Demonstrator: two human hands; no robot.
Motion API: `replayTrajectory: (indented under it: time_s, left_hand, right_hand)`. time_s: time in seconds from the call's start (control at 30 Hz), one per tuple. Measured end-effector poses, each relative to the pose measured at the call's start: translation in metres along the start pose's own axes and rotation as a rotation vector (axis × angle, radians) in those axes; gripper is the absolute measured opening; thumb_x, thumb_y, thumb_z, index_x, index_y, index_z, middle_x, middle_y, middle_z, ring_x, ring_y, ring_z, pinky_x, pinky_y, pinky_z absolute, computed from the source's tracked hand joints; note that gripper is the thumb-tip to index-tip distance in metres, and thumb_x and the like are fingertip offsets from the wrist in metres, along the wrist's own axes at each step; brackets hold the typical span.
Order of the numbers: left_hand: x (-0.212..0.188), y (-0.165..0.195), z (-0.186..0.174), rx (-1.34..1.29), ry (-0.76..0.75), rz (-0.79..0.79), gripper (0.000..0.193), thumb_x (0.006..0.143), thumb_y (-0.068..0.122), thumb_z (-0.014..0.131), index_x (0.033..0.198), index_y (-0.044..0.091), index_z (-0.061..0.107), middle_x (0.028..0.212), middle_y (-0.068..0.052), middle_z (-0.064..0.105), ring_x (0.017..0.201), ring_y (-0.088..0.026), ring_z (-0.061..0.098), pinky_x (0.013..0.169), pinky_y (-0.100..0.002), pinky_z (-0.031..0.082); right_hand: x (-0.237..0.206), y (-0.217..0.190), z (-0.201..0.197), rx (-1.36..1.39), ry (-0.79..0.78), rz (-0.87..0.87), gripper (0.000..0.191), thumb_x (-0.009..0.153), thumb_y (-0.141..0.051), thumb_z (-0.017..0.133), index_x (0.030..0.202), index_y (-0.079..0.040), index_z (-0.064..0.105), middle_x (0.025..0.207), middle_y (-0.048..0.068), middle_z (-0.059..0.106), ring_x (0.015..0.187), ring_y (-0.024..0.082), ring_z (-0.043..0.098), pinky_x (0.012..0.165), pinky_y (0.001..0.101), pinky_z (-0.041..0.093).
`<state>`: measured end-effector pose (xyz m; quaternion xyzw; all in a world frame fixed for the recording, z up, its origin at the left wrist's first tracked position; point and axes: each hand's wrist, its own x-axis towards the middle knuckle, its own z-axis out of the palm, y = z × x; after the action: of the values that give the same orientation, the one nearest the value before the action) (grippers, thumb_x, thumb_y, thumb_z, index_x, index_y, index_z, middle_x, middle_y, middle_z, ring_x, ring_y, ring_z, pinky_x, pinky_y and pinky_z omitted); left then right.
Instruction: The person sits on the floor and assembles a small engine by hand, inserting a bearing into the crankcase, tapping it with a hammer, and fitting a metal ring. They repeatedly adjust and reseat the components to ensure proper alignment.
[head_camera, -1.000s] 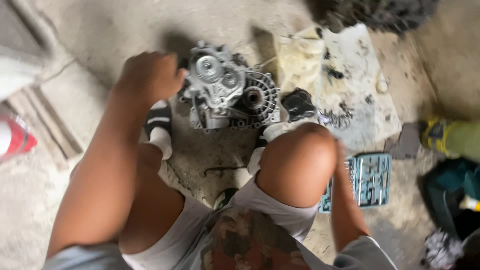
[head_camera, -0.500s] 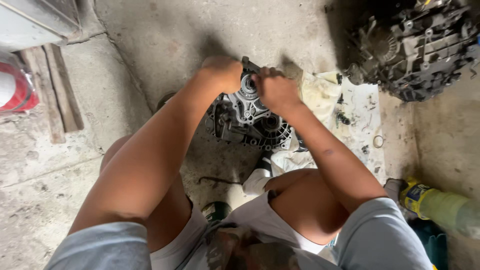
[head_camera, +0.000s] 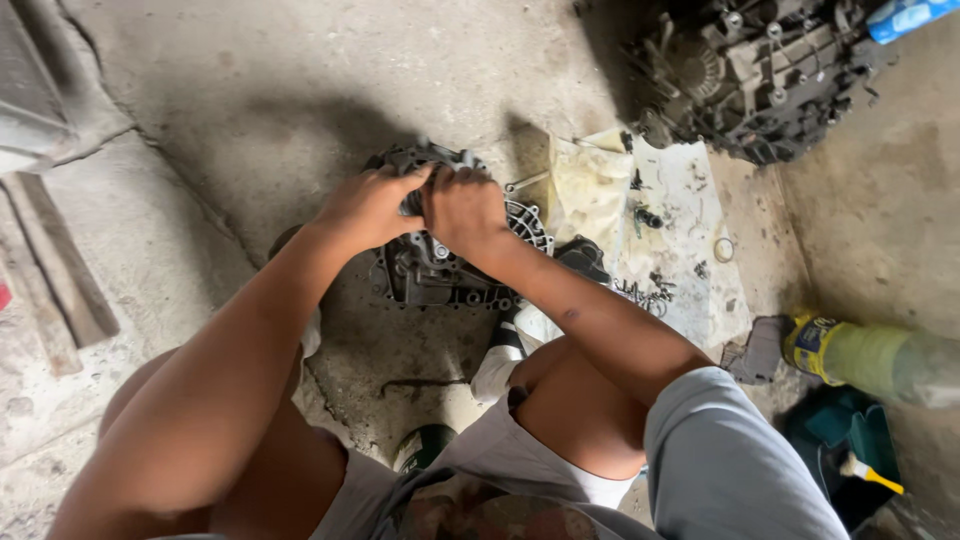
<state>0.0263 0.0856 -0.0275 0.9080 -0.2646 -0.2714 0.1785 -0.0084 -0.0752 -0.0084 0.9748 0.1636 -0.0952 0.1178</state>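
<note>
Hands together atop gearbox housing (head_camera: 440, 265) on concrete floor (head_camera: 300, 90), left hand (head_camera: 368, 205) and right hand (head_camera: 465, 208) both clenched on its upper edge (fingertips hidden), stained cloth (head_camera: 660, 230) just right of housing.

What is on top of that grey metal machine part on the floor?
Both hands rest on the metal housing: the left hand and right hand grip its top side by side. What the fingers hold there is covered by the hands. The housing sits on the concrete floor.
</note>
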Motion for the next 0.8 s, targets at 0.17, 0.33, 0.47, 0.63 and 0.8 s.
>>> replayTrajectory:
  time_s: [0.17, 0.33, 0.47, 0.63, 0.8]
  left_hand:
    - [0.0, -0.001, 0.015, -0.007, 0.218, 0.081, 0.078, 0.081, 0.046, 0.081, 0.149, 0.024, 0.052, 0.113, -0.013, 0.074, 0.094, -0.033, 0.073, 0.078, -0.047, 0.06]
    - [-0.002, 0.006, 0.01, -0.096, -0.057, -0.168, 0.072, 0.088, 0.043, 0.075, 0.155, 0.03, 0.05, 0.099, -0.01, 0.079, 0.081, -0.03, 0.078, 0.076, -0.043, 0.065]
    - [0.001, 0.006, 0.011, -0.087, 0.083, -0.056, 0.072, 0.082, 0.041, 0.082, 0.147, 0.025, 0.057, 0.108, -0.011, 0.076, 0.092, -0.028, 0.075, 0.081, -0.043, 0.061]
    - [0.007, -0.002, 0.021, -0.072, 0.138, -0.002, 0.065, 0.08, 0.04, 0.084, 0.139, 0.022, 0.064, 0.114, -0.01, 0.075, 0.099, -0.028, 0.073, 0.085, -0.043, 0.059]
    - [0.009, -0.003, 0.026, -0.033, 0.141, -0.001, 0.061, 0.079, 0.043, 0.084, 0.132, 0.019, 0.068, 0.109, -0.01, 0.075, 0.096, -0.029, 0.073, 0.082, -0.044, 0.059]
  right_hand:
    - [-0.002, 0.004, 0.006, -0.006, -0.159, -0.126, 0.034, 0.101, -0.034, 0.054, 0.112, -0.003, 0.063, 0.102, 0.02, 0.07, 0.091, 0.033, 0.071, 0.069, 0.0431, 0.061]
    - [0.001, 0.004, 0.004, 0.116, -0.244, 0.025, 0.057, 0.106, -0.043, 0.049, 0.127, 0.009, 0.053, 0.125, 0.035, 0.06, 0.116, 0.045, 0.061, 0.088, 0.0487, 0.058]
    - [0.004, 0.003, -0.002, 0.126, -0.245, 0.03, 0.062, 0.1, -0.044, 0.055, 0.131, 0.01, 0.048, 0.137, 0.04, 0.048, 0.124, 0.05, 0.053, 0.096, 0.053, 0.052]
    - [0.001, 0.003, -0.01, 0.128, -0.337, 0.031, 0.059, 0.102, -0.038, 0.057, 0.135, 0.009, 0.046, 0.139, 0.04, 0.048, 0.129, 0.049, 0.052, 0.103, 0.0536, 0.05]
    - [0.0, 0.003, -0.013, 0.115, -0.316, -0.01, 0.059, 0.098, -0.033, 0.062, 0.134, 0.01, 0.043, 0.136, 0.041, 0.048, 0.124, 0.047, 0.054, 0.099, 0.0512, 0.051]
